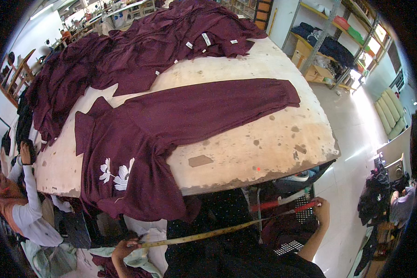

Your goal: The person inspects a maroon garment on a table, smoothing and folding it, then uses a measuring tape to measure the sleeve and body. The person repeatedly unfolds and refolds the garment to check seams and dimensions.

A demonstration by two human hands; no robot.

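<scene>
A yellow tape measure (201,237) stretches across my front, below the near table edge. Its left end is pinched in my left hand (124,247). My right hand (321,210) grips a red stretch of it, and a pale length of tape loops back behind that hand. Before me a maroon garment (132,128) lies on the wooden table (236,149), one long sleeve (222,104) laid out to the right. White flower motifs (121,174) decorate its body, whose lower part hangs over the near edge. Neither hand touches the garment.
A large heap of maroon garments (125,55) with white labels covers the table's far side. At left a person (27,212) in white sleeves reaches to dark cloth. Metal shelves (319,45) hold folded fabric and boxes at right. A perforated basket (304,208) stands below the table edge.
</scene>
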